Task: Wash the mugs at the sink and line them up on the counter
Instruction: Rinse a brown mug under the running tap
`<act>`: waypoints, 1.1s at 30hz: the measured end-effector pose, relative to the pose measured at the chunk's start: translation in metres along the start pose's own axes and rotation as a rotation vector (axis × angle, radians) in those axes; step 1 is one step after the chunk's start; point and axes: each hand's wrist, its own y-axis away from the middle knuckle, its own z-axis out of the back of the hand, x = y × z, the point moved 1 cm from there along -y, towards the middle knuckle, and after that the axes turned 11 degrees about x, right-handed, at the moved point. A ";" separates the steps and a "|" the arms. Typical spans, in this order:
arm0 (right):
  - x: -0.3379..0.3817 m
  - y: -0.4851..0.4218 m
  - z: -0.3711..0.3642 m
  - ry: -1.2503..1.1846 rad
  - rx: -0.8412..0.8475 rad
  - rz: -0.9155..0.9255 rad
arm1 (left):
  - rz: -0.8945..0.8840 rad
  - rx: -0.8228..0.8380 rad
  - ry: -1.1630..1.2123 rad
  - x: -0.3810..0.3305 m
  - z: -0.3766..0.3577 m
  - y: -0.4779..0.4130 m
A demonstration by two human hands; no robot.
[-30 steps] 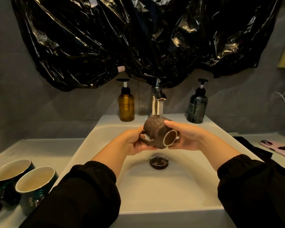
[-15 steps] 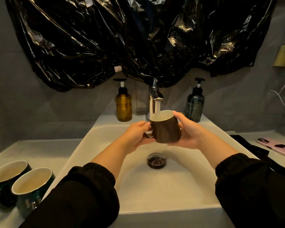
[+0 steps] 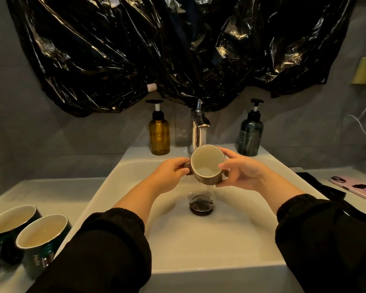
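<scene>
A person's left hand (image 3: pixel 173 174) grips the handle side of a brown mug (image 3: pixel 206 163), while the right hand (image 3: pixel 241 172) cups its opposite wall, thumb near the rim and fingers curled behind. Between them the mug hangs over the white sink (image 3: pixel 199 240), just in front of the chrome faucet (image 3: pixel 198 132). It is tipped so that its pale inside faces the camera, and a thin run of water appears to fall from it toward the dark drain (image 3: pixel 201 206). The step looks like the rinse, with the water being emptied out. Whether the tap is running cannot be told, since the mug hides the spout. On the desk (image 3: pixel 51 193) left of the basin, two dark mugs (image 3: pixel 42 235) stand side by side and upright, the nearer marked "Hello". Whether they are washed cannot be judged. The next move probably calls for draining the brown mug fully, then carrying it left, clear of the basin edge, to set it upright in line with the pair. An amber pump bottle (image 3: pixel 159 134) and a dark pump bottle (image 3: pixel 250 134) flank the faucet, a pink phone (image 3: pixel 355 187) lies at the right, and black plastic sheeting (image 3: pixel 178 49) covers the wall above.
</scene>
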 end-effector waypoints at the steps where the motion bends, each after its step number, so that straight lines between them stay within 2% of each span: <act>1: -0.001 0.000 -0.001 -0.044 -0.014 0.006 | -0.006 -0.017 0.009 0.000 0.001 0.000; 4: -0.003 -0.003 -0.005 -0.252 -0.079 -0.026 | -0.021 -0.078 0.070 -0.005 0.003 -0.003; 6: -0.004 -0.005 -0.007 -0.271 -0.135 -0.115 | 0.003 -0.096 0.096 -0.011 0.002 -0.005; 8: -0.003 -0.005 -0.010 -0.141 -0.218 -0.230 | 0.068 -0.039 0.147 -0.012 -0.001 -0.007; 10: 0.001 -0.001 -0.015 0.067 -0.326 -0.288 | 0.167 0.092 0.213 -0.009 -0.007 -0.006; 12: 0.005 0.000 -0.018 0.222 -0.403 -0.259 | 0.246 0.210 0.223 -0.004 -0.013 -0.006; 14: 0.006 -0.002 -0.018 0.294 -0.428 -0.191 | 0.270 0.245 0.235 0.000 -0.013 -0.006; 16: 0.005 -0.005 -0.019 0.273 -0.396 -0.112 | 0.248 0.208 0.252 0.002 -0.007 -0.005; 19: -0.001 -0.008 -0.017 0.027 -0.267 0.001 | 0.175 0.156 0.322 0.001 0.007 0.000; 21: -0.005 -0.008 -0.013 -0.154 -0.187 0.051 | 0.142 0.189 0.385 -0.002 0.012 0.002; 23: -0.007 -0.008 -0.009 -0.224 -0.153 0.084 | 0.121 0.230 0.383 -0.008 0.011 0.003; 25: -0.006 -0.007 -0.006 -0.240 -0.150 0.101 | 0.118 0.173 0.350 -0.013 0.006 0.001; 28: -0.005 -0.011 -0.004 -0.229 -0.149 0.057 | 0.091 0.002 0.274 -0.015 -0.001 -0.002; 31: -0.006 -0.015 -0.004 -0.054 -0.114 -0.069 | 0.026 -0.101 0.063 -0.015 -0.006 -0.003; 33: -0.006 -0.016 -0.002 0.023 -0.102 -0.133 | -0.022 -0.131 -0.182 -0.015 -0.010 -0.002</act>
